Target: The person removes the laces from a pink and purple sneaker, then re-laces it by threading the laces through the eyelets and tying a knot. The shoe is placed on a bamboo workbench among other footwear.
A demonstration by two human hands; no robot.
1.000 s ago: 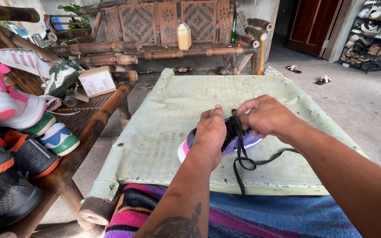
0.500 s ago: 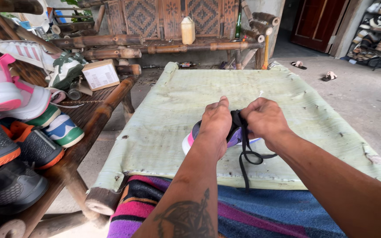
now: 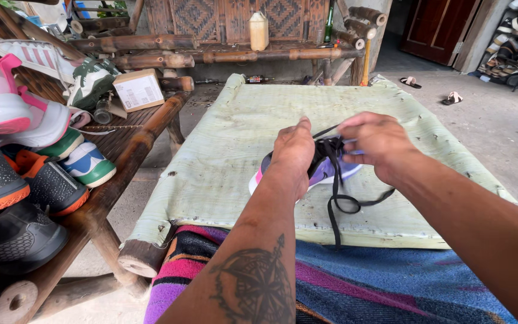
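Black lace point(image 3: 334, 180) gripped above purple shoe point(image 3: 325, 171).
Left hand point(image 3: 294, 153) and right hand point(image 3: 376, 141) each pinch the lace, grip closed, over the green table point(image 3: 223, 156).

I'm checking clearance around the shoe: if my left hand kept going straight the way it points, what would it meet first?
The left hand points away across the pale green mat. Beyond the purple shoe it grips, the mat looks free; next probably comes the bamboo bench, though depth is unclear.

Left hand point(image 3: 292, 153): forearm extended forward, tattooed, fingers curled shut, knuckles up | Right hand point(image 3: 376, 141): arm reaching in from right, fingers bent in a pinch | Hands close together, nearly touching
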